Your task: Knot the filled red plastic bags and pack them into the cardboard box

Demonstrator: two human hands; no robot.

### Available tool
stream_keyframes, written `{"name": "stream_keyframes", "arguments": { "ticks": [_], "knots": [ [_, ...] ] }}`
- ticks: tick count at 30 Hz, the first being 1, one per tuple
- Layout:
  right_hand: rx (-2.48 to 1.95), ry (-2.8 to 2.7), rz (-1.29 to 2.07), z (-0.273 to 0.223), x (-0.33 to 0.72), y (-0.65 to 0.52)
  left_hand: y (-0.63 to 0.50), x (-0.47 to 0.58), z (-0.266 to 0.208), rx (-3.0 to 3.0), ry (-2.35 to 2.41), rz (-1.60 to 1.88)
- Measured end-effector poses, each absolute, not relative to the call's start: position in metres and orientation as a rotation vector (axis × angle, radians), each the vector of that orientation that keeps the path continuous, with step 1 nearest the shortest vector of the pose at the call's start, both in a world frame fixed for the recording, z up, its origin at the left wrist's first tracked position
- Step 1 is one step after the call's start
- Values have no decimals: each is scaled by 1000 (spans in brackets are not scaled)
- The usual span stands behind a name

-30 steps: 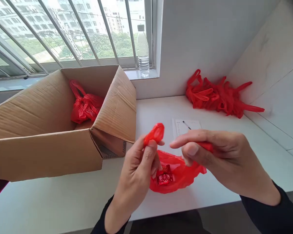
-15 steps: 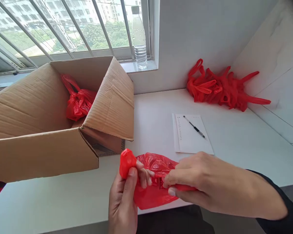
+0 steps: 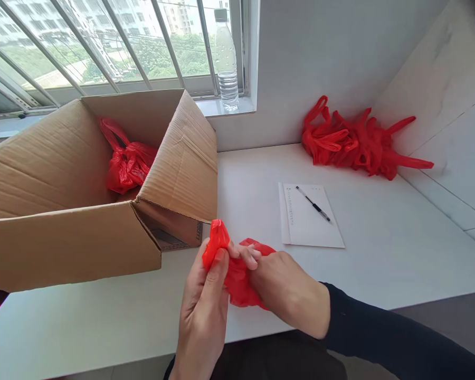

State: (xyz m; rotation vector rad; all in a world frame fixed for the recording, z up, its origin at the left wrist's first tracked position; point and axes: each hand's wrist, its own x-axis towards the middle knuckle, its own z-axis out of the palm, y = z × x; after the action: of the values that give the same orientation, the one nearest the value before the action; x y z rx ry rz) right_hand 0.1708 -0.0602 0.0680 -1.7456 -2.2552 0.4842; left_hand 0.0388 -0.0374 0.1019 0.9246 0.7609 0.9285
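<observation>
A crumpled red plastic bag [image 3: 240, 282] is in front of me, just above the table's near edge. My left hand [image 3: 208, 295] is closed on a gathered end of it, and a twist of red plastic sticks up above the thumb. Close against the left fingertips, my right hand [image 3: 281, 282] is curled with its back towards me, closed on the bag's right side. Its fingertips are hidden by the hand and the plastic. What the bag contains, if anything, does not show.
An open cardboard box [image 3: 71, 237] stands at left, holding a knotted red bag [image 3: 130, 166]. Paper sheets [image 3: 309, 232] with a pen [image 3: 313, 203] lie right of centre. More red plastic bags [image 3: 352, 142] are heaped by the wall. A water bottle [image 3: 227, 68] stands on the windowsill.
My right hand has moved left, close to the left one, and turned its back towards me. The bag is bunched smaller between them. My left hand has risen slightly.
</observation>
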Motion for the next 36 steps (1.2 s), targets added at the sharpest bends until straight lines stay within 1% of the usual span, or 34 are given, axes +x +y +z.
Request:
{"name": "stream_keyframes", "arguments": {
  "ticks": [4,7,12,15,17,19,22,24,27,32,34,36],
  "knots": [
    [-1885,-2553,717,89,194,-77,-32,30,103,946,829,930],
    [-1726,-2461,825,109,212,-90,-26,31,105,956,827,908],
    [-1402,-1980,675,150,229,-97,-19,43,116,1171,853,763],
    [-1352,-1914,515,163,227,-91,-27,53,127,1458,868,647],
    [-1343,-1926,361,166,224,-86,-34,60,134,1660,835,534],
    [-1304,-1953,286,165,222,-82,-38,65,140,1760,779,432],
    [-1263,-1876,402,161,227,-77,-34,69,142,1674,673,365],
    [-1352,-1740,506,157,234,-75,-27,68,140,1530,657,349],
    [-1491,-1628,602,151,244,-74,-16,66,131,1278,702,402],
    [-1462,-1580,720,147,247,-81,-3,62,120,948,734,506],
    [-1452,-1583,819,145,246,-83,0,61,120,918,710,490],
    [-1468,-1555,832,141,245,-82,2,60,123,964,663,471]
  ]
}}
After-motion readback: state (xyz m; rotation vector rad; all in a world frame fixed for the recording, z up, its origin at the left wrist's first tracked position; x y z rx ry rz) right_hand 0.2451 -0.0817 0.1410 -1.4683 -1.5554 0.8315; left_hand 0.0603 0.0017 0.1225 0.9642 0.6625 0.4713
